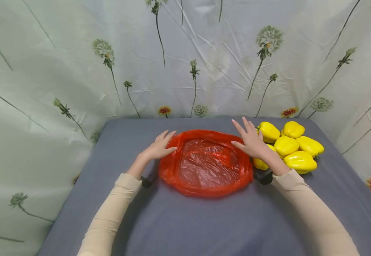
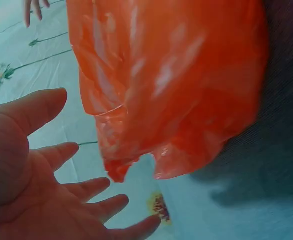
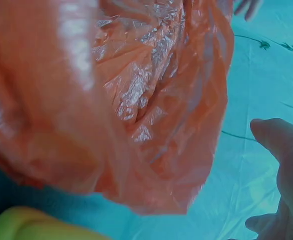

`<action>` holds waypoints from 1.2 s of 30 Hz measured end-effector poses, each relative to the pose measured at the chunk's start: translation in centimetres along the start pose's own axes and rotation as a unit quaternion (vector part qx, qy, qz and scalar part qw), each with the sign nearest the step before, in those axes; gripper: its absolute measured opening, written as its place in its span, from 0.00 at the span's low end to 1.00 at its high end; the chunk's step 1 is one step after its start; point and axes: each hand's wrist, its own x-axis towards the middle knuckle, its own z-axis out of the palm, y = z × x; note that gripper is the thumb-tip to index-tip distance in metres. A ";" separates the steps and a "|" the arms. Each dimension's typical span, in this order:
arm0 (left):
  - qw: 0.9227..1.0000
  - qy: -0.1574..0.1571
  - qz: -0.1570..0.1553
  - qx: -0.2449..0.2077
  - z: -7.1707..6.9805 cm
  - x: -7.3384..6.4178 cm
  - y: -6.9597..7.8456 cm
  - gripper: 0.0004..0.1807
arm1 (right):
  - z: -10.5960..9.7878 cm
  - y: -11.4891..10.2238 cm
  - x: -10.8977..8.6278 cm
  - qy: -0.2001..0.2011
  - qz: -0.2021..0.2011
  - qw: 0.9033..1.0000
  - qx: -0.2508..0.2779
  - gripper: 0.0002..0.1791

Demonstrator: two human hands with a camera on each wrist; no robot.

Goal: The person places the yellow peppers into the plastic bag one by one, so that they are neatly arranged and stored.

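A red plastic bag (image 1: 209,190) stands spread wide on the table, its mouth facing up and its rim rolled outward. At its left side is my left hand (image 1: 159,146), fingers extended; in the left wrist view the hand (image 2: 61,190) shows a gap from the bag (image 2: 171,75). My right hand (image 1: 252,140) hovers by the bag's right edge with fingers spread, holding nothing. The right wrist view shows its thumb and part of the hand (image 3: 286,175) apart from the bag (image 3: 176,165). Several yellow bell peppers (image 1: 286,145) lie beside the right hand, partly hidden by it.
The table (image 1: 198,227) has a grey-blue cover. A curtain (image 1: 179,89) printed with dandelions and flowers hangs behind and along the sides. Part of one yellow pepper (image 3: 41,227) appears low in the right wrist view.
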 end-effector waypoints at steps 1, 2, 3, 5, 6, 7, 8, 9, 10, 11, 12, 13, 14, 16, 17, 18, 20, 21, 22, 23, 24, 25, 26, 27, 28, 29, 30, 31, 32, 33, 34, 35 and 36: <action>1.000 0.004 0.008 -0.014 0.2 -0.3 -0.2 0.38 | -0.1 0.1 -0.3 0.003 0.001 1.000 0.001 0.44; 0.999 0.008 0.015 -0.027 0.3 -0.5 -0.4 0.38 | -0.2 0.2 -0.5 0.007 0.001 1.000 0.001 0.45; 0.999 0.012 0.021 -0.038 0.5 -0.7 -0.5 0.38 | -0.4 0.3 -0.8 0.010 0.001 1.000 0.002 0.45; 0.998 0.021 0.033 -0.051 0.8 -1.1 -0.8 0.38 | -0.6 0.5 -1.3 0.016 0.001 1.000 0.004 0.45; 0.997 0.026 0.037 -0.058 1.0 -1.3 -0.9 0.38 | -0.7 0.6 -1.6 0.018 0.002 1.000 0.006 0.45; 0.997 0.031 0.042 -0.062 1.1 -1.4 -1.0 0.37 | -0.8 0.8 -1.8 0.021 0.002 1.000 0.007 0.45; 0.996 0.036 0.046 -0.068 1.3 -1.6 -1.1 0.37 | -0.9 0.9 -2.1 0.023 0.003 1.000 0.010 0.45; 0.995 0.040 0.048 -0.073 1.4 -1.7 -1.2 0.37 | -1.1 1.1 -2.3 0.025 0.004 1.000 0.012 0.45; 0.995 0.046 0.051 -0.077 1.6 -1.8 -1.3 0.37 | -1.1 1.2 -2.5 0.027 0.006 1.000 0.014 0.45; 0.994 0.051 0.053 -0.081 1.7 -1.8 -1.4 0.36 | -1.2 1.4 -2.7 0.029 0.007 0.999 0.013 0.45; 0.993 0.055 0.054 -0.086 1.9 -1.9 -1.5 0.36 | -1.3 1.6 -3.0 0.032 0.007 0.999 0.014 0.45; 0.993 0.059 0.057 -0.088 2.0 -2.0 -1.6 0.36 | -1.3 1.8 -3.2 0.036 0.006 0.999 0.013 0.45; 0.992 0.062 0.057 -0.093 2.2 -2.0 -1.8 0.36 | -1.4 2.0 -3.4 0.040 0.004 0.999 0.012 0.45; 0.991 0.068 0.062 -0.098 2.6 -2.1 -2.0 0.35 | -1.4 2.5 -3.8 0.050 0.000 0.999 0.007 0.44; 0.990 0.070 0.065 -0.102 2.8 -2.1 -2.2 0.35 | -1.4 2.7 -4.1 0.055 -0.002 0.998 0.008 0.43; 0.989 0.072 0.066 -0.108 3.0 -2.2 -2.3 0.35 | -1.3 2.9 -4.3 0.058 -0.003 0.998 0.012 0.43; 0.988 0.076 0.068 -0.118 3.3 -2.4 -2.5 0.34 | -1.3 3.4 -4.9 0.057 -0.001 0.998 0.024 0.42; 0.987 0.077 0.069 -0.124 3.4 -2.5 -2.6 0.34 | -1.2 3.5 -5.2 0.055 0.002 0.998 0.031 0.42; 0.986 0.079 0.068 -0.129 3.5 -2.6 -2.6 0.34 | -1.2 3.7 -5.5 0.053 0.006 0.998 0.039 0.41; 0.986 0.080 0.066 -0.134 3.6 -2.7 -2.7 0.34 | -1.1 3.9 -5.8 0.049 0.012 0.998 0.048 0.41; 0.985 0.080 0.063 -0.140 3.6 -2.7 -2.8 0.34 | -1.0 4.0 -6.0 0.047 0.017 0.997 0.055 0.41; 0.985 0.079 0.060 -0.144 3.7 -2.8 -2.8 0.34 | -0.9 4.2 -6.2 0.046 0.023 0.997 0.058 0.41; 0.984 0.077 0.057 -0.150 3.8 -2.9 -2.9 0.34 | -0.8 4.4 -6.4 0.046 0.028 0.997 0.060 0.41; 0.984 0.076 0.055 -0.154 3.8 -2.9 -2.9 0.35 | -0.6 4.5 -6.6 0.048 0.033 0.996 0.063 0.41; 0.983 0.074 0.053 -0.158 3.9 -3.0 -2.9 0.35 | -0.5 4.7 -6.8 0.050 0.037 0.996 0.065 0.41; 0.983 0.073 0.050 -0.163 3.9 -3.0 -3.0 0.35 | -0.4 4.8 -7.0 0.053 0.041 0.996 0.067 0.41; 0.982 0.072 0.048 -0.166 4.0 -3.0 -3.0 0.35 | -0.3 5.0 -7.1 0.056 0.044 0.995 0.069 0.41; 0.981 0.071 0.048 -0.173 4.0 -3.0 -3.1 0.35 | -0.2 5.1 -7.3 0.061 0.046 0.995 0.072 0.41; 0.980 0.070 0.047 -0.179 4.1 -3.1 -3.1 0.35 | 0.0 5.2 -7.5 0.066 0.048 0.994 0.074 0.41; 0.979 0.068 0.044 -0.187 4.2 -3.1 -3.2 0.36 | 0.2 5.3 -7.6 0.072 0.050 0.993 0.077 0.41; 0.978 0.067 0.042 -0.192 4.3 -3.1 -3.3 0.36 | 0.4 5.4 -7.7 0.080 0.051 0.992 0.080 0.40; 0.978 0.065 0.040 -0.196 4.5 -3.2 -3.4 0.36 | 0.6 5.4 -7.8 0.087 0.053 0.991 0.084 0.40; 0.977 0.063 0.037 -0.202 4.6 -3.2 -3.4 0.36 | 0.8 5.5 -8.0 0.095 0.056 0.990 0.087 0.40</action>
